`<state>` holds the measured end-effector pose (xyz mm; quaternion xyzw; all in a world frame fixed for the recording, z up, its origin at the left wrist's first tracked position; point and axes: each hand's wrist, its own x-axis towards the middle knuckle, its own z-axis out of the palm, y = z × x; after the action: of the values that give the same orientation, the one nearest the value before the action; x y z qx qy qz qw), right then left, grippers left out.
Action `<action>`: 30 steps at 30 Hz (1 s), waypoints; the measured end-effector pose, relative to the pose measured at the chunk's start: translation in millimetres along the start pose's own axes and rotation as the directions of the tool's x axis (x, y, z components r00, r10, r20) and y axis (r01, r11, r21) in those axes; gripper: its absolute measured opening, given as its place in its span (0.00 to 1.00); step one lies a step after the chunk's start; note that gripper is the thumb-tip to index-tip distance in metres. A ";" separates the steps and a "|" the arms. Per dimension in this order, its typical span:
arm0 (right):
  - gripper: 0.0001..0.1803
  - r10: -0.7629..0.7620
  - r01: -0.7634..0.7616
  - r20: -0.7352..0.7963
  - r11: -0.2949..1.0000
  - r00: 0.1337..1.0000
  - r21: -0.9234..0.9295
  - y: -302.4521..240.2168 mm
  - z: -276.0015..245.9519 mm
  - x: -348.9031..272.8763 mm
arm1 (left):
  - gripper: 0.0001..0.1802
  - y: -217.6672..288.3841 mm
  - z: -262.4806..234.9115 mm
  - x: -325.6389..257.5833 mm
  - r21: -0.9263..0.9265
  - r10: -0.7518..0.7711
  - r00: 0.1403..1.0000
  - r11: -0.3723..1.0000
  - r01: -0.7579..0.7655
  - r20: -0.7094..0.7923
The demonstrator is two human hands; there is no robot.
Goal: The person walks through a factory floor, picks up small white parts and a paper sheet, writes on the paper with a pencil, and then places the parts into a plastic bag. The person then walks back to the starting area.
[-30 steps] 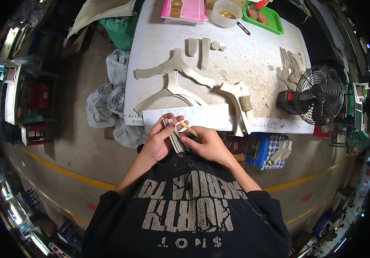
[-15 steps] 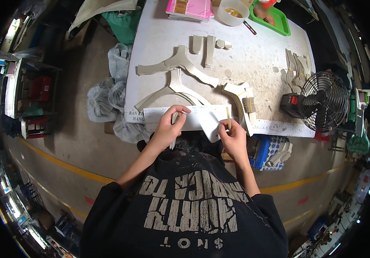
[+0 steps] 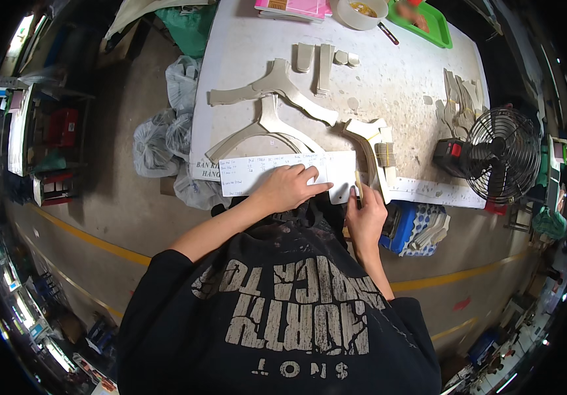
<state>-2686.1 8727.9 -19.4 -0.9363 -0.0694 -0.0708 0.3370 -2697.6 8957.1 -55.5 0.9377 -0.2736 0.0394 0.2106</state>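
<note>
Head view: the person stands at the near edge of a pale worktable (image 3: 402, 85), and all positions here are given relative to the long white paper sheet (image 3: 277, 172) lying along that edge. The left hand (image 3: 288, 187) rests flat on the sheet's middle, fingers spread and pressing it down. The right hand (image 3: 364, 212), just beyond the sheet's right end, pinches a thin pale strip (image 3: 357, 184) held upright between thumb and fingers. The step in hand appears to be steadying the sheet while the strip is brought to it; the next move would call for keeping the sheet pinned and aligning the strip carefully. Behind the sheet lie curved wooden pieces (image 3: 277, 85); far to its right stands a black fan (image 3: 499, 155); left of it, grey plastic bags (image 3: 165, 131) sit on a concrete floor with a yellow line (image 3: 92, 238)
</note>
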 end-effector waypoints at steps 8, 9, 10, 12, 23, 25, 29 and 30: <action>0.22 0.379 -0.562 0.429 0.673 0.820 0.481 -6.2 -14.2 20.0 | 0.29 2.0 -3.6 4.3 -0.010 0.019 0.998 1.000 -0.020 -0.055; 0.24 0.337 -0.521 0.406 0.660 0.849 0.542 -2.9 -10.6 21.9 | 0.29 2.6 -5.5 5.4 -0.023 0.022 0.998 0.999 -0.023 -0.061; 0.26 0.286 -0.478 0.391 0.641 0.875 0.600 0.2 -7.4 23.4 | 0.29 3.2 -7.7 6.6 -0.040 0.024 0.997 0.999 -0.026 -0.067; 0.31 0.244 -0.443 0.384 0.658 0.891 0.609 2.8 -4.9 25.1 | 0.25 4.8 -12.4 9.3 -0.066 0.006 0.993 0.998 -0.014 -0.117; 0.29 -0.055 -0.559 0.627 0.396 0.777 0.728 -12.8 -40.6 30.7 | 0.11 5.6 -57.9 0.6 -0.523 -0.119 0.991 0.841 0.136 0.066; 0.27 -0.023 -0.473 0.515 0.362 0.857 0.803 -3.1 -56.5 37.3 | 0.09 -1.0 -62.9 -11.8 -0.593 -0.183 0.974 0.772 0.228 0.136; 0.17 0.023 -0.345 0.390 0.514 0.921 0.785 6.0 -49.4 42.1 | 0.04 -9.8 -48.2 -25.4 -0.303 -0.149 0.989 0.941 0.148 0.018; 0.15 0.028 -0.329 0.381 0.569 0.924 0.754 7.5 -38.4 40.7 | 0.07 -9.0 -41.3 -24.7 -0.266 -0.138 0.990 0.955 0.129 -0.013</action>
<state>-2648.2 8700.9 12.5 -0.6807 -0.0523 0.1596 0.7130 -2712.1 8993.3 -26.0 0.9168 -0.2092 0.0029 0.3403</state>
